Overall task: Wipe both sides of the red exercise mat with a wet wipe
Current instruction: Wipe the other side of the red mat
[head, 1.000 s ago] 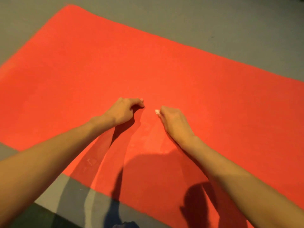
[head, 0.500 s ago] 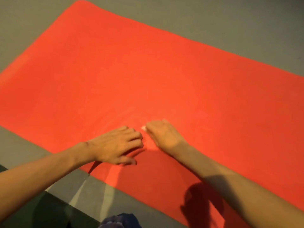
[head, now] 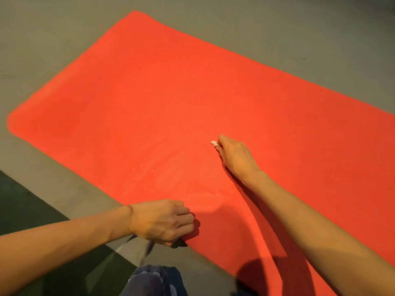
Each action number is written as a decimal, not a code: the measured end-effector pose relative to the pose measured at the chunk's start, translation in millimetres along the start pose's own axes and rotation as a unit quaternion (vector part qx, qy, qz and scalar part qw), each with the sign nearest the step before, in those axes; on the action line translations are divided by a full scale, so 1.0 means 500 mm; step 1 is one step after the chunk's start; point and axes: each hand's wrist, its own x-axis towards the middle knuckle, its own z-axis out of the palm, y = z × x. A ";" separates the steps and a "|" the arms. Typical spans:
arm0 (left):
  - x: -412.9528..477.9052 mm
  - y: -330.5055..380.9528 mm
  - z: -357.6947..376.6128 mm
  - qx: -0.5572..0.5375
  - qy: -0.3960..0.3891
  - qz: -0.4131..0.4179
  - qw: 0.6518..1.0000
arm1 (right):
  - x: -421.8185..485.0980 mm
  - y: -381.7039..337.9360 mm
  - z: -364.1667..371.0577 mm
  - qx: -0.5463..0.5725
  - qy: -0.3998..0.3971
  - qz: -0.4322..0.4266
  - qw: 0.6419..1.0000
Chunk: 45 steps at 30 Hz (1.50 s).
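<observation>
1. Wiping has spread outward. The right grip (head: 235, 157), which a second ago worked close beside the other one at mid-mat, now reaches farther across the red exercise mat (head: 192, 92). It is clenched round the wet wipe (head: 214, 143), of which only a white corner shows past the fingers.
2. The left grip (head: 164, 223) lay flat on the mat half a second ago. It has drawn back to the near edge with its fingers curled. I cannot tell whether it pinches that edge or only rests there.
3. The mat lies flat on the grey floor (head: 53, 50), one face up. Pale smears (head: 171, 178) between the two grips look like a damp, freshly wiped patch.
4. The upper face seems only partly wiped, and the far and left stretches show no smears. The left grip at the edge probably steadies the mat. The underside is not yet reached.
</observation>
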 end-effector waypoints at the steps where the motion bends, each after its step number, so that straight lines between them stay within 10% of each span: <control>1: 0.002 0.000 -0.004 -0.008 0.010 -0.003 1.000 | 0.003 0.002 -0.004 -0.004 -0.007 -0.002 1.000; 16: -0.002 0.075 -0.017 -0.179 -0.004 0.098 0.979 | -0.099 -0.128 0.033 0.004 -0.116 -0.245 0.963; 23: -0.033 0.029 -0.015 -0.150 0.021 0.017 0.988 | -0.013 -0.076 0.028 -0.065 0.119 0.033 0.990; 29: -0.064 -0.043 -0.051 -0.098 0.056 -0.035 0.993 | -0.118 -0.180 0.097 0.014 0.022 -0.268 0.963; 32: -0.078 -0.066 -0.053 -0.070 0.058 -0.063 0.994 | -0.069 -0.130 0.083 -0.013 0.022 -0.270 0.963; 39: -0.114 -0.111 -0.043 0.040 0.090 -0.251 0.963 | 0.039 -0.034 0.037 -0.061 0.114 0.104 0.986; 45: -0.155 -0.169 -0.048 0.070 0.153 -0.542 0.823 | -0.025 -0.294 0.154 0.002 0.109 -0.190 0.976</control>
